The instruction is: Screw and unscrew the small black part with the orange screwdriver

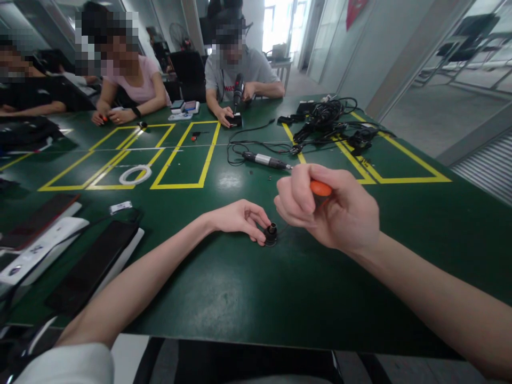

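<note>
Nearest the camera, well off to the left of the small black part point(271, 233), a couple of dark flat devices point(92, 264) are laid out on the green table point(240, 298). The part itself is sat flat on that table, about mid-frame. It's pinched at its rim by the thumb and forefinger of the left hand point(240, 218), with the fingers narrowed right down onto it. Just right of the part and a bit above it, the right hand point(332, 213) is closed round an orange-handled tool point(320, 188). The tool's tip is hidden behind the fingers, so whether the part is being touched by it can't really be told. The part is judged tiny, light and rigid, with a metal collar standing up in the middle. It'd likely be sent skidding on the smooth top unless pinned, so the outer black rim is reckoned the spot to be gripped, with the centre left free. Beyond the part a grey powered driver point(266, 160) is lying, and a white ring point(135, 174) further left. A tangle of black cables point(332, 120) is behind to the right, and co-workers are seated at the far side.
</note>
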The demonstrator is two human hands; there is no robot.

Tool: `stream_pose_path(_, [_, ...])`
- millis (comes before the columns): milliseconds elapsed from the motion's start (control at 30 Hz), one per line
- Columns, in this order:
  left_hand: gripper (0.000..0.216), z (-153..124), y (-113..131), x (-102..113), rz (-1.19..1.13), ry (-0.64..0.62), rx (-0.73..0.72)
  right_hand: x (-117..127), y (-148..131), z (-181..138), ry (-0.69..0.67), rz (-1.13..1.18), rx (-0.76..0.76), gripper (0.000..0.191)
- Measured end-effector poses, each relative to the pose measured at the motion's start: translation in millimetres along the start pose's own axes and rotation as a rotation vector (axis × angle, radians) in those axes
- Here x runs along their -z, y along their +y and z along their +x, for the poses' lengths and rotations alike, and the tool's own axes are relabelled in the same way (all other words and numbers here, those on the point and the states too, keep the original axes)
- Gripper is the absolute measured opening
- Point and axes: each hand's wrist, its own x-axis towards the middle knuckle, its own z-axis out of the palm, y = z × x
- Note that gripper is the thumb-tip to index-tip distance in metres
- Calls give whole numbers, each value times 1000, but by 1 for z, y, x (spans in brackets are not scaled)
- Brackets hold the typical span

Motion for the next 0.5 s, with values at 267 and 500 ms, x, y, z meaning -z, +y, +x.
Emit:
stream_pose_path(267, [51,1,3,-2,2,23,6,-2,-1,-3,20,60,-17,28])
stream_pose_path(500, [50,0,2,0,-8,11,26,-1,4,-2,39,48,10,35])
